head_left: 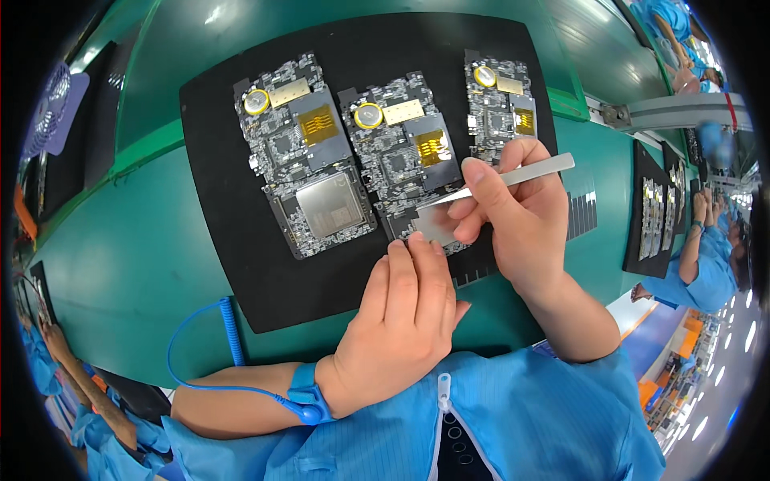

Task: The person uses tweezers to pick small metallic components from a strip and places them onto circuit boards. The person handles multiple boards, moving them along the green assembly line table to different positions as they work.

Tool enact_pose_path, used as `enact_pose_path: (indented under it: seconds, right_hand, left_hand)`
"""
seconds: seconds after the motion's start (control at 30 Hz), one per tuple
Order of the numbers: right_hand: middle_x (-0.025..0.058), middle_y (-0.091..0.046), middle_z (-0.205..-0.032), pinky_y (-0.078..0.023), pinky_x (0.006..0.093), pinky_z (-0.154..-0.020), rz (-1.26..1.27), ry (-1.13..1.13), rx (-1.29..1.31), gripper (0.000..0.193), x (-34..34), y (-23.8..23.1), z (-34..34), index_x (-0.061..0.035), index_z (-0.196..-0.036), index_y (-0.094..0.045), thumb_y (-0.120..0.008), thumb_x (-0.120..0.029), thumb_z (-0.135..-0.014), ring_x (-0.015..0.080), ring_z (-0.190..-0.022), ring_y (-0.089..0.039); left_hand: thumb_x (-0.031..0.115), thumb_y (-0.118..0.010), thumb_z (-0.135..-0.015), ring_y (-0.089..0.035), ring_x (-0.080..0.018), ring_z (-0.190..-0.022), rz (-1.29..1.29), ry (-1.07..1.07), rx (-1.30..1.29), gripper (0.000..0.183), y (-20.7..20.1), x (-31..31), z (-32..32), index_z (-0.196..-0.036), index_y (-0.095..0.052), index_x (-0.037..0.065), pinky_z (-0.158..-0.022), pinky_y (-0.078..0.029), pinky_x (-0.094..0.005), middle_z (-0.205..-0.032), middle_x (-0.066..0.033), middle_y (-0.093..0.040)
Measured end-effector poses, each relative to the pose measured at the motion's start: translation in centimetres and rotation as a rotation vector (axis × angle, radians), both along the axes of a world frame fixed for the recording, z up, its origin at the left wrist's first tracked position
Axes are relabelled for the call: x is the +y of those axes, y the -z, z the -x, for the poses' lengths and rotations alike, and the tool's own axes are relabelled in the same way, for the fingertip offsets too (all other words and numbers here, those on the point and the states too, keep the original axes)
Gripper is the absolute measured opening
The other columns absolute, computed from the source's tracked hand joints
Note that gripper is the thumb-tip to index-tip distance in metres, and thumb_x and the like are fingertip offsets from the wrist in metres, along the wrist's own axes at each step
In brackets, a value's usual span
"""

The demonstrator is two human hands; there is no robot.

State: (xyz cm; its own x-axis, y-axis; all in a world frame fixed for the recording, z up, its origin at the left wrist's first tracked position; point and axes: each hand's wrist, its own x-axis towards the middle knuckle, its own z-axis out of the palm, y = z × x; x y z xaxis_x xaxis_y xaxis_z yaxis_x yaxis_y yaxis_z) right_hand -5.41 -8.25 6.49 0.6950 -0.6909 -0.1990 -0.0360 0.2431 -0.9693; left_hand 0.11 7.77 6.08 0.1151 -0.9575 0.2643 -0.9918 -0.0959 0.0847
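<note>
My right hand (521, 212) is closed around silver tweezers (536, 170), whose thin tip reaches left over the lower part of the middle circuit board (397, 156). A metal shield plate (434, 226) sits under that tip. The fingertips of my left hand (405, 317) rest on the lower edge of the same board, fingers stretched and side by side, partly covering it. To the left lies another circuit board (285, 144) with a large metal shield (330, 206) on its lower half. A third circuit board (489, 104) is at the upper right, its lower end hidden by my right hand.
The boards lie on a black mat (269, 297) over a green table (172, 240). A blue coiled wrist-strap cord (230, 333) runs to my left wrist. Right of the mat is a strip sheet (581, 215); farther right, a black tray (651, 212) holds several boards. Co-workers sit on both sides.
</note>
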Motion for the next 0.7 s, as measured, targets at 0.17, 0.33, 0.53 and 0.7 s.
enact_pose_path:
  seconds: [0.17, 0.33, 0.53, 0.7]
  right_hand:
    - [0.0091, -0.061, -0.065, -0.05, 0.0197, -0.043, 0.037, 0.005, 0.047, 0.024, 0.2, -0.32, -0.03, -0.0054, -0.091, -0.038, -0.061, -0.007, -0.09, 0.0109, -0.051, -0.063]
    - [0.0076, -0.06, -0.066, -0.051, 0.0195, -0.044, 0.06, 0.009, 0.013, 0.023, 0.41, -0.06, -0.05, -0.0054, -0.09, -0.037, -0.06, -0.006, -0.091, 0.0117, -0.053, -0.064]
    - [0.008, -0.06, -0.066, -0.051, 0.0192, -0.044, 0.076, -0.004, 0.021, 0.023, 0.31, -0.06, -0.1, -0.0051, -0.09, -0.037, -0.06, -0.007, -0.091, 0.0116, -0.053, -0.064]
    - [0.0085, -0.06, -0.066, -0.051, 0.0189, -0.044, 0.075, -0.009, 0.028, 0.022, 0.22, -0.09, -0.14, -0.005, -0.089, -0.038, -0.06, -0.007, -0.091, 0.0113, -0.053, -0.064]
  left_hand:
    - [0.034, -0.057, -0.085, -0.058, -0.0355, -0.097, 0.021, 0.0, -0.075, 0.05, 0.52, 0.33, 0.12, -0.107, -0.062, -0.01, -0.08, -0.051, -0.0388, -0.109, -0.0259, -0.058]
    - [0.034, -0.055, -0.086, -0.059, -0.0348, -0.096, 0.013, -0.003, -0.1, 0.048, 0.63, 0.24, 0.11, -0.107, -0.063, -0.01, -0.079, -0.051, -0.0383, -0.109, -0.0255, -0.058]
    - [0.033, -0.054, -0.086, -0.059, -0.0347, -0.096, 0.008, -0.005, -0.11, 0.048, 0.62, 0.27, 0.14, -0.107, -0.063, -0.009, -0.08, -0.051, -0.0382, -0.109, -0.0254, -0.058]
    - [0.033, -0.059, -0.083, -0.058, -0.0342, -0.097, 0.027, -0.022, -0.044, 0.048, 0.57, 0.24, 0.13, -0.107, -0.062, -0.009, -0.08, -0.05, -0.0381, -0.113, -0.0262, -0.056]
